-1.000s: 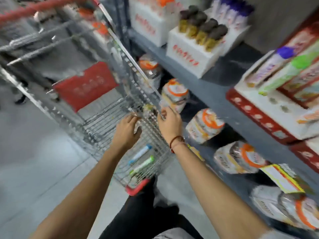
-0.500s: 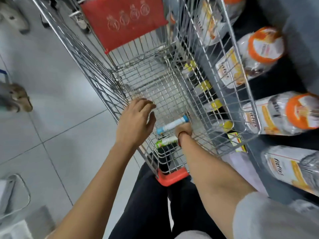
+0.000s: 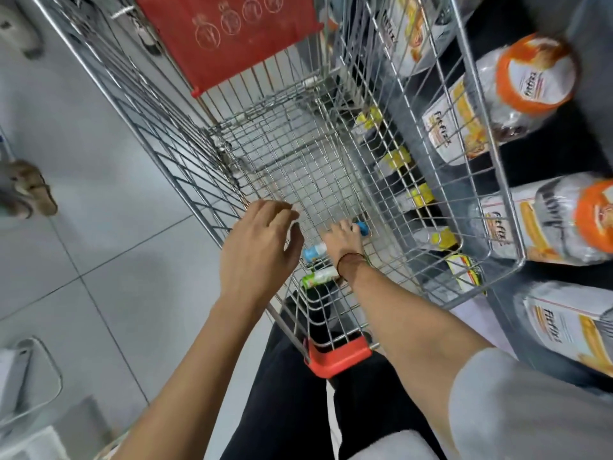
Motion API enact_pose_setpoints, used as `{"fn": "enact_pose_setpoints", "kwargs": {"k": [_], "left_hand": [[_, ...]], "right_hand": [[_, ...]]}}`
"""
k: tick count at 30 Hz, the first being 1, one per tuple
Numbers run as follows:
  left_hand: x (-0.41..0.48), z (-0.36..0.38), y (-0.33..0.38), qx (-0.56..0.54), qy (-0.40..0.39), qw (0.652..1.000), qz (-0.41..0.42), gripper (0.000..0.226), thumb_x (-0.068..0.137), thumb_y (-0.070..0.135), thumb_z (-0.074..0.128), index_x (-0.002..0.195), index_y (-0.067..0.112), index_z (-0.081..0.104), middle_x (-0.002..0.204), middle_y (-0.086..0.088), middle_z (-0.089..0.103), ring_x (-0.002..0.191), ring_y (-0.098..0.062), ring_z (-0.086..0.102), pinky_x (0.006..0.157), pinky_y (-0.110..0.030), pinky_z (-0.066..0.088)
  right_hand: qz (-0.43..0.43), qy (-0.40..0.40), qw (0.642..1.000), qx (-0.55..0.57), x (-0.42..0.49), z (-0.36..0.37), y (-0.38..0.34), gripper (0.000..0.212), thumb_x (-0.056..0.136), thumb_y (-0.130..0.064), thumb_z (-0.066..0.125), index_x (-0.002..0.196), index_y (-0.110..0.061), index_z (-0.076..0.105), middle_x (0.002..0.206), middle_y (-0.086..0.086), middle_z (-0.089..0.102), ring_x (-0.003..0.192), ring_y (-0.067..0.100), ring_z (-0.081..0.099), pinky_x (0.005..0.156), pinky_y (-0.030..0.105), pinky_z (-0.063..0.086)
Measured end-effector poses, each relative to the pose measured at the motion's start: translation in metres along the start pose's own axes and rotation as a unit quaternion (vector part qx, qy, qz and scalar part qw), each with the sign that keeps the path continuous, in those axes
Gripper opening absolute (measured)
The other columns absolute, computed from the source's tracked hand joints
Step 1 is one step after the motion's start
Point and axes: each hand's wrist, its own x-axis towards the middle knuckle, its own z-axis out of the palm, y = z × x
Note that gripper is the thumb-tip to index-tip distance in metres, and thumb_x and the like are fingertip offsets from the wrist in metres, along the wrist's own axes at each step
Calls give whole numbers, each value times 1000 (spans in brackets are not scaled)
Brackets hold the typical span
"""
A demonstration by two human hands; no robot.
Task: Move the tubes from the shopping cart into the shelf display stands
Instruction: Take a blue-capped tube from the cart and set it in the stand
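I look down into a wire shopping cart [image 3: 335, 167]. Two tubes lie on its floor near the close end: a white tube with a blue cap [image 3: 315, 252] and a white tube with a green end [image 3: 320, 277]. My right hand [image 3: 341, 242] is deep in the cart, its fingers curled over the blue-capped tube, whose cap [image 3: 362, 228] shows beyond the fingertips. My left hand [image 3: 258, 254] hovers over the cart's left rim, fingers loosely spread and holding nothing. The shelf display stands are out of view.
A red fold-down seat flap [image 3: 232, 34] closes the cart's far end; a red corner bumper [image 3: 338, 358] marks the near end. On the right a low shelf holds large clear packs with orange lids [image 3: 530, 81]. Grey tiled floor [image 3: 99, 260] lies left, with someone's foot [image 3: 30, 190].
The view swung down from the shelf into the cart. My right hand went from the rim down to the cart floor and closed over the blue-capped tube; my left hand stayed by the left rim.
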Motion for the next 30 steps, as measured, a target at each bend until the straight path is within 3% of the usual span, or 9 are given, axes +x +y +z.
{"fn": "enact_pose_setpoints", "kwargs": {"k": [4, 7, 12, 15, 19, 22, 25, 27, 30], "left_hand": [[0, 0, 1, 7, -1, 1000, -6, 14, 82, 15, 61, 92, 8, 68, 94, -6, 69, 90, -24, 59, 60, -31, 50], [-1, -1, 1, 4, 8, 1000, -5, 12, 81, 14, 62, 90, 8, 69, 92, -6, 69, 88, -24, 60, 59, -30, 49], [-1, -2, 2, 5, 18, 1000, 4, 10, 80, 14, 63, 87, 9, 68, 90, -5, 69, 86, -24, 60, 54, -29, 47], [-2, -1, 0, 4, 11, 1000, 10, 11, 81, 15, 62, 88, 9, 67, 90, -4, 69, 85, -24, 60, 53, -30, 48], [-2, -2, -1, 0, 4, 1000, 17, 9, 81, 13, 62, 87, 9, 68, 89, -5, 69, 83, -25, 61, 53, -31, 49], [-3, -5, 0, 1, -3, 1000, 26, 7, 79, 12, 64, 85, 10, 68, 86, -6, 69, 79, -26, 62, 54, -31, 49], [-3, -9, 2, -2, -8, 999, 33, 7, 76, 10, 68, 83, 9, 69, 85, -6, 70, 79, -28, 63, 56, -36, 53], [-4, -11, 4, -3, -13, 999, 32, 7, 75, 10, 70, 82, 10, 69, 85, -6, 71, 81, -28, 63, 52, -34, 52], [-7, -10, 6, -19, -23, 999, 25, 8, 74, 8, 70, 82, 10, 70, 86, -7, 70, 82, -29, 63, 52, -34, 51]], "right_hand": [[-19, -14, 999, -24, 0, -6, 3, 31, 88, -13, 55, 119, -12, 58, 133, 12, 53, 130, 30, 42, 113, 49, 26], [-8, 3, 1000, 2, -1, -13, 6, 31, 89, -17, 57, 119, -9, 58, 129, 12, 55, 124, 29, 48, 109, 45, 31], [26, 15, 993, 117, -7, -35, 18, 36, 84, -17, 65, 118, -7, 59, 124, 13, 56, 118, 29, 51, 100, 41, 40], [59, 25, 971, 232, -18, -52, 27, 37, 82, -19, 70, 117, -12, 63, 114, 11, 65, 104, 28, 62, 88, 39, 51], [81, 20, 859, 506, -40, -77, 47, 44, 78, -16, 73, 119, -6, 63, 112, 12, 69, 95, 25, 64, 84, 34, 54], [82, 9, 715, 695, -75, -96, 63, 44, 83, -15, 68, 123, -3, 58, 103, 7, 67, 96, 22, 60, 85, 35, 52], [66, -18, 578, 813, -114, -108, 78, 28, 90, -15, 58, 115, -1, 58, 92, 3, 64, 88, 19, 60, 87, 37, 49], [58, -19, 523, 850, -140, -112, 89, 15, 93, -16, 53, 102, -6, 60, 91, 5, 63, 85, 17, 59, 86, 34, 48], [54, 14, 471, 880, -174, -116, 100, 13, 95, -16, 50, 97, -7, 60, 85, 5, 63, 76, 14, 62, 75, 27, 52]]}}
